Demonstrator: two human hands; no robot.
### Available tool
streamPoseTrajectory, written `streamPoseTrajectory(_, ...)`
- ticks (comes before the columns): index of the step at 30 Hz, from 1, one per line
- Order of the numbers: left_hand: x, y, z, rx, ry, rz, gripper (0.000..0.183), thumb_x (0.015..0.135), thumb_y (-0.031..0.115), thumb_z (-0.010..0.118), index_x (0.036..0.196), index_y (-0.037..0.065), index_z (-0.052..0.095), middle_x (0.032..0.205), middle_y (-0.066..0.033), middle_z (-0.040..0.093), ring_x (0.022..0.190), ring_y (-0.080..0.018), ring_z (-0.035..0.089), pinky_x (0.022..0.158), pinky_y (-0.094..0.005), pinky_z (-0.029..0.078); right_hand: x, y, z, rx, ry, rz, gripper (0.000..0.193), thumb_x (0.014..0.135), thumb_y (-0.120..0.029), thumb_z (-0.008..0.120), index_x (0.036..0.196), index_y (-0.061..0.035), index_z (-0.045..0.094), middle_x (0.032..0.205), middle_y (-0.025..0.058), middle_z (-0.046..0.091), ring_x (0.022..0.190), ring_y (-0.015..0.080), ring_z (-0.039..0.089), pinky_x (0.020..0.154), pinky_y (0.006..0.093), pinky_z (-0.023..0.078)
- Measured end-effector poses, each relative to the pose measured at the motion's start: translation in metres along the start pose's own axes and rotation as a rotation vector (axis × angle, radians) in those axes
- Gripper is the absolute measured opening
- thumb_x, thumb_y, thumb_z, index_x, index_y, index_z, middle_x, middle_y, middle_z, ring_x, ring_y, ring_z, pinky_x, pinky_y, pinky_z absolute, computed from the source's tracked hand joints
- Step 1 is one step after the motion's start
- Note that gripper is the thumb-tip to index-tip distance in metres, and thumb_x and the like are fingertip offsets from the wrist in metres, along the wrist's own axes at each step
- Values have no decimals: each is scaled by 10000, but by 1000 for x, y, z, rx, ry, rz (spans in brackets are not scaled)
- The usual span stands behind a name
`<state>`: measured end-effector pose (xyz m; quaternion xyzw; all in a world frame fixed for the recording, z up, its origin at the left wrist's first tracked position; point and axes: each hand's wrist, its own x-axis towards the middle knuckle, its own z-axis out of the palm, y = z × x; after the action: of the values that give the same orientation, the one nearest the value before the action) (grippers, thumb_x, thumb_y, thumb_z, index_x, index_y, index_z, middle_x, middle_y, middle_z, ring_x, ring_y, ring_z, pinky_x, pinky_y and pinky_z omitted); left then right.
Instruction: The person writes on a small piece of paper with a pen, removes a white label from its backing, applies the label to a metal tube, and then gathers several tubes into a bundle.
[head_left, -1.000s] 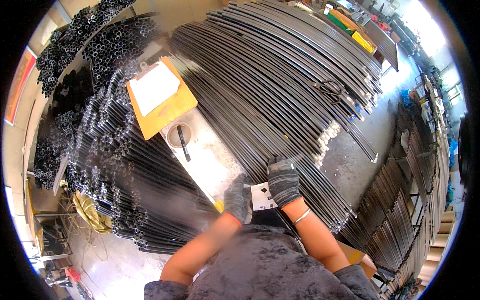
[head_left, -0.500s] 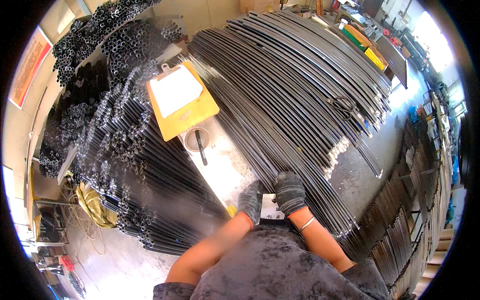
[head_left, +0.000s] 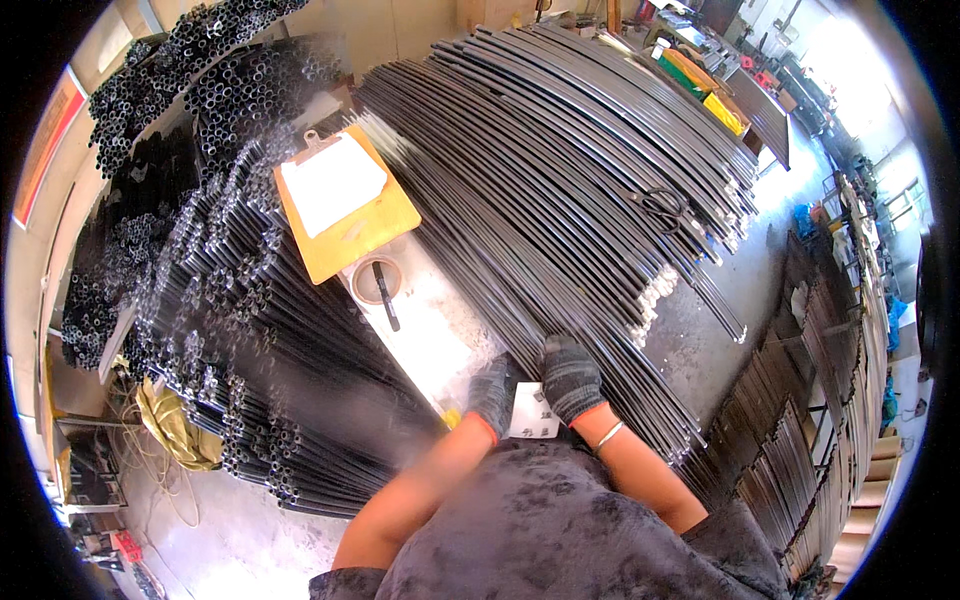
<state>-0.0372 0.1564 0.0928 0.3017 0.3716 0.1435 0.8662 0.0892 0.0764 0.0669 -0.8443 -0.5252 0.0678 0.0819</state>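
Note:
My left hand (head_left: 490,396), in a dark grey knitted glove with an orange cuff, is beside the near end of the white work surface (head_left: 425,345). Its fingertips are hidden, so what they hold cannot be told. My right hand (head_left: 572,380), gloved the same way, is curled at the near edge of the bundle of long dark metal rods (head_left: 530,190). Whatever is in its fingers is hidden. Between the two hands shows a white paper card (head_left: 533,412) with dark markings; both gloves come close to its edges.
A yellow clipboard (head_left: 375,220) with white paper lies beyond my hands. Nearer are a tape roll (head_left: 362,285) and a black marker pen (head_left: 386,297). Black-handled scissors (head_left: 662,207) rest on the rods. Stacked dark tubes (head_left: 250,110) fill the left; more rods (head_left: 790,440) stand right.
The whole view has shifted slightly, so the scene sits further left. Both hands stay close together by the card, and more of the card's face shows.

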Motion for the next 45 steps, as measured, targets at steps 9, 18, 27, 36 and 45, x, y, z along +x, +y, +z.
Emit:
streamPoseTrajectory(9,-1,-18,2,-281,185,-51,312,955,325,539,1127,87,643,996,-60,673,832,-207,616,774,-346,513,-10,17,15,337,-150,263,398,921,-289,505,1280,-119,530,1280,226,533,1136,400,544,915,470,474)
streamPoseTrajectory(18,3,-11,21,-130,242,-72,309,968,285,450,997,33,627,902,-90,656,802,-216,641,724,-361,528,12,96,55,868,-372,218,342,1011,-192,485,1303,-26,551,1306,148,584,1216,231,542,1064,335,395)
streamPoseTrajectory(27,28,-35,11,282,161,197,248,942,237,500,1028,50,640,902,-114,687,714,-214,665,626,-348,547,20,108,36,788,-538,152,437,1009,-344,492,1338,-63,552,1341,168,566,1285,260,497,1113,350,329)
streamPoseTrajectory(36,33,-26,14,209,78,245,212,946,144,538,1089,14,627,937,-58,672,827,-145,594,758,-299,490,44,118,-8,577,-464,-50,441,1017,-327,447,1354,-52,524,1385,179,522,1295,271,479,1118,372,322)
streamPoseTrajectory(45,73,-83,6,-373,-231,-214,231,941,112,593,1158,41,629,1061,-69,681,962,-168,646,831,-323,537,20,94,-46,550,-608,-492,424,1015,-282,432,1363,-54,511,1380,183,523,1298,294,473,1125,382,307)
